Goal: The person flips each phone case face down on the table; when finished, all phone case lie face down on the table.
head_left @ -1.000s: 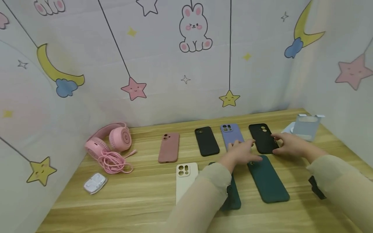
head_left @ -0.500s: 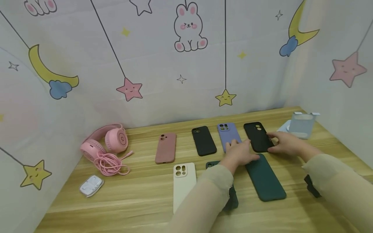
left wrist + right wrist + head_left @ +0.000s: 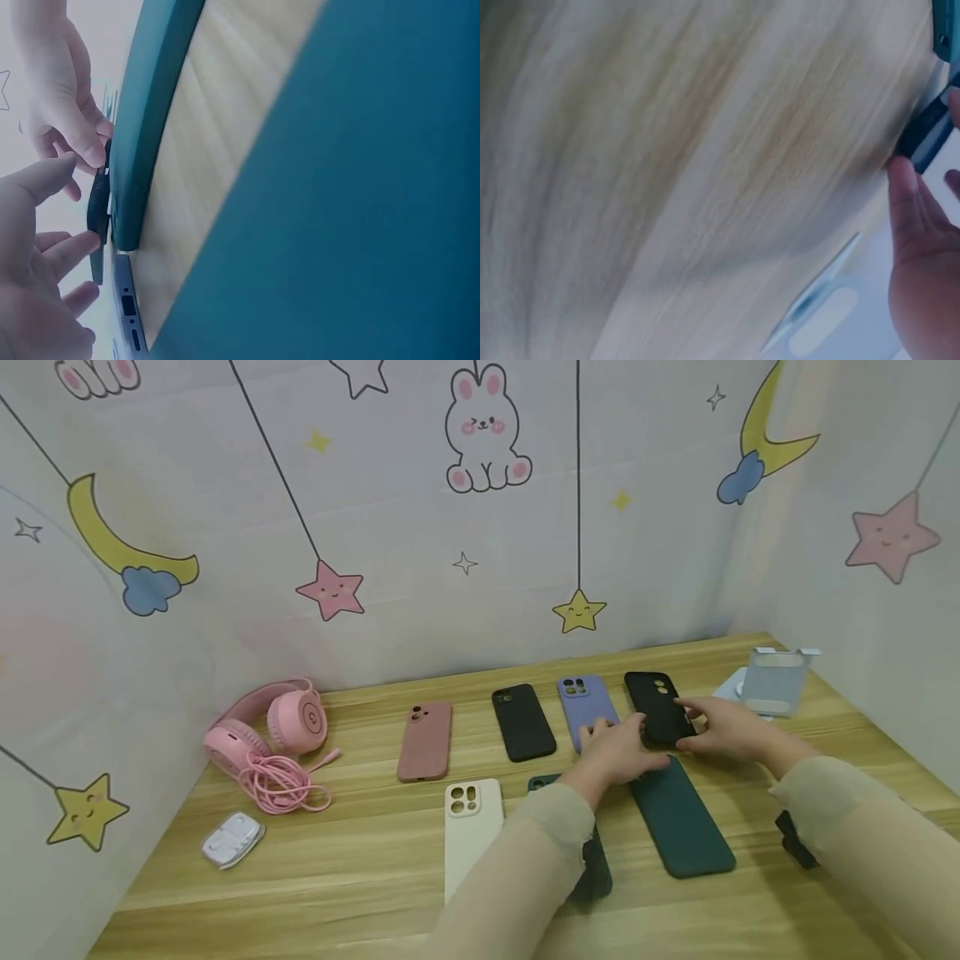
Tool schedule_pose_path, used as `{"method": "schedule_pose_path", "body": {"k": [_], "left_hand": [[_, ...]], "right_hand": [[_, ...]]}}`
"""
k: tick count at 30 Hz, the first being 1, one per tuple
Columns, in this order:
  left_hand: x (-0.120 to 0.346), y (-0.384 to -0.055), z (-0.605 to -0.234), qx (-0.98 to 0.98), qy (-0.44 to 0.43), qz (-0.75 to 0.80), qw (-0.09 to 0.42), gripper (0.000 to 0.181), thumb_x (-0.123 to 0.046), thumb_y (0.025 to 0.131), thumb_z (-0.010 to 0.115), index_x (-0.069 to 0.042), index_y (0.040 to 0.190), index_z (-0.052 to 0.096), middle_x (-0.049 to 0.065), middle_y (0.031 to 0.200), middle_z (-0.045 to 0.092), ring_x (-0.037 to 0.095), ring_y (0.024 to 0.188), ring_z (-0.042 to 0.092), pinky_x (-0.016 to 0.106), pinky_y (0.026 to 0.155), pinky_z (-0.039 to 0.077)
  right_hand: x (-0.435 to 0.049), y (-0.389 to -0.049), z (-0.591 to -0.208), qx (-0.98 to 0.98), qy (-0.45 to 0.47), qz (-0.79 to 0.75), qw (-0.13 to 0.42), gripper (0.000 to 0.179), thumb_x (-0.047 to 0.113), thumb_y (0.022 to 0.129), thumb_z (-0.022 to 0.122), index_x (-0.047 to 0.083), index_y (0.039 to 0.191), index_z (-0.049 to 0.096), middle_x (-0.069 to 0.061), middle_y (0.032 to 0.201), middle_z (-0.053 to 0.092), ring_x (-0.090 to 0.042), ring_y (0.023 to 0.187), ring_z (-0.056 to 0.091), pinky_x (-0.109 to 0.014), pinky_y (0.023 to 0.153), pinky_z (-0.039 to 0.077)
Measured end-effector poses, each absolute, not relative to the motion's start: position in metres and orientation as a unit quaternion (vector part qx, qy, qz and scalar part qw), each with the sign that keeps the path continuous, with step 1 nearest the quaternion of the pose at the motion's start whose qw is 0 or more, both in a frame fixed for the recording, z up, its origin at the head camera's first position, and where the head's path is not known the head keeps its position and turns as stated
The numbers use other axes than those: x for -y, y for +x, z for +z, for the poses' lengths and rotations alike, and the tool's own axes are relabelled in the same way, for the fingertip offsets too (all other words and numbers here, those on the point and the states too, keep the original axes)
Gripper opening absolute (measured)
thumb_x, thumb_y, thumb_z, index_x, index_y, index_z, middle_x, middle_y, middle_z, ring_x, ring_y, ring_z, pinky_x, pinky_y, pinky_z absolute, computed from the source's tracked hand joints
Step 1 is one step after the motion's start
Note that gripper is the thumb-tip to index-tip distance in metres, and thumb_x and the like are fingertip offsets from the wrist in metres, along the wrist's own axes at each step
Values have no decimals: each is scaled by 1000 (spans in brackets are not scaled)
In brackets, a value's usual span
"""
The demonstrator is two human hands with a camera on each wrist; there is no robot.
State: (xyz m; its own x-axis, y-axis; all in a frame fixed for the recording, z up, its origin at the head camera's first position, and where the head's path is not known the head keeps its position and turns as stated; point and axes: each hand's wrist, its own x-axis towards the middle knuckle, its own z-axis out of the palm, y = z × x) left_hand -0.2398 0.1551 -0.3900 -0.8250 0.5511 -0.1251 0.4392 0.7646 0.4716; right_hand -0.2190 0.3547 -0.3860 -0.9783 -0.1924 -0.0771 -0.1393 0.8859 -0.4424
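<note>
A black phone case [image 3: 660,710] lies at the right of the back row. My right hand [image 3: 731,729] holds its right side, fingers and thumb at the edge; the right wrist view shows a fingertip against the end of the dark case [image 3: 930,131]. My left hand [image 3: 617,752] reaches to its left side. In the left wrist view the left fingers touch the dark case [image 3: 97,202] and the thumb stands apart. Beside the left hand lies a lilac phone case [image 3: 588,706], partly covered. A dark green phone case [image 3: 686,822] lies just below the hands.
Another green case [image 3: 596,868] is partly under the left sleeve, beside a cream case [image 3: 468,835]. Further left lie a smaller black case [image 3: 525,722], a pink case [image 3: 425,742], pink headphones [image 3: 296,722] and boxed earphones [image 3: 232,841]. A phone stand [image 3: 776,683] stands right.
The black case and my right hand have moved slightly left, closer to the lilac case. My left hand stays nearly in place. The head view has shifted a little.
</note>
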Motion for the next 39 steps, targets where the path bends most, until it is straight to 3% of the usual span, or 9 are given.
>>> {"method": "schedule_pose_path", "body": {"k": [6, 13, 18, 23, 31, 39], "left_hand": [[-153, -241, -386, -923, 271, 245, 118, 64, -52, 84, 64, -32, 140, 40, -21, 128, 51, 15, 113, 38, 42, 94, 20], [-150, -242, -382, -918, 279, 257, 119, 66, -51, 84, 63, -33, 142, 37, -25, 134, 44, 15, 114, 36, 38, 88, 22], [-149, -241, -378, -906, 288, 285, 123, 66, -49, 85, 64, -33, 142, 37, -26, 135, 42, 15, 118, 34, 37, 89, 22], [-150, -241, -376, -900, 290, 300, 127, 67, -49, 84, 64, -34, 143, 36, -28, 135, 41, 16, 124, 31, 38, 92, 22], [-150, -242, -373, -892, 293, 319, 131, 63, -49, 85, 64, -36, 141, 39, -24, 135, 43, 17, 126, 30, 38, 93, 23], [-147, -244, -373, -884, 311, 324, 129, 64, -48, 85, 64, -36, 142, 37, -25, 137, 40, 17, 127, 30, 38, 95, 24]], "right_hand": [[-352, -219, -384, -964, -63, -243, 84, 85, 43, 85, 67, -2, 145, 27, -33, 121, 51, -34, 95, 60, -50, 77, 46], [-351, -221, -382, -957, -70, -264, 100, 89, 45, 85, 66, 1, 148, 20, -34, 120, 52, -44, 101, 56, -54, 78, 44], [-352, -221, -380, -947, -84, -290, 111, 91, 42, 86, 66, 8, 150, 10, -38, 122, 48, -41, 99, 59, -52, 76, 46], [-352, -222, -380, -935, -100, -319, 115, 93, 37, 86, 67, 13, 152, 6, -40, 124, 45, -49, 108, 52, -47, 73, 49], [-351, -223, -379, -933, -115, -324, 110, 90, 32, 87, 68, 18, 152, 8, -38, 128, 44, -48, 113, 49, -44, 72, 50], [-350, -225, -379, -927, -118, -339, 104, 87, 30, 86, 69, 15, 151, 13, -34, 124, 49, -43, 107, 55, -42, 70, 50]]}}
